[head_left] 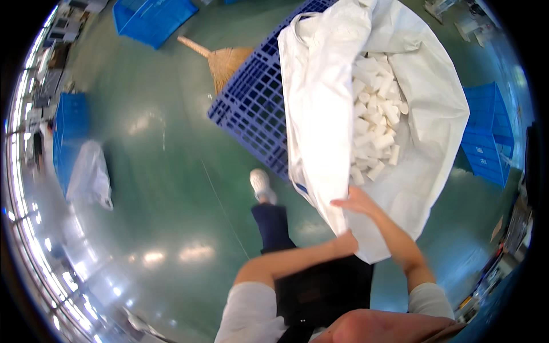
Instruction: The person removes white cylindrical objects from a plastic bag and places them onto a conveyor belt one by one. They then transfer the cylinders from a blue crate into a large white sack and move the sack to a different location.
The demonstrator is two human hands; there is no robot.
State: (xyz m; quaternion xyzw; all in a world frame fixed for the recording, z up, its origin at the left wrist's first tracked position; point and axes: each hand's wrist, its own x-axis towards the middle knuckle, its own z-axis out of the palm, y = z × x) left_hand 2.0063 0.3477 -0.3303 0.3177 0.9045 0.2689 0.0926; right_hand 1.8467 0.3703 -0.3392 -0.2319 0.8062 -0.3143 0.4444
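A large white sack (pixel 320 86) stands with its mouth open, its rim folded and slumped outward. Inside it lies a heap of short white cylinders (pixel 374 108). My left hand (pixel 345 243) is closed on the near edge of the sack, low down by my body. Farther up that same fold, my right hand (pixel 359 201) grips the sack material, one digit lying across the outer face and the others toward the inside. Parts of the fingers on both hands are hidden by the cloth or too small to make out.
A dark blue plastic grid pallet (pixel 246 108) lies under the sack's left side, with a straw broom (pixel 226 62) beside it. Blue crates stand at the far left (pixel 151 20), left (pixel 71 123) and right (pixel 486 134). A whitish plastic bag (pixel 90 174) hangs by the left crate.
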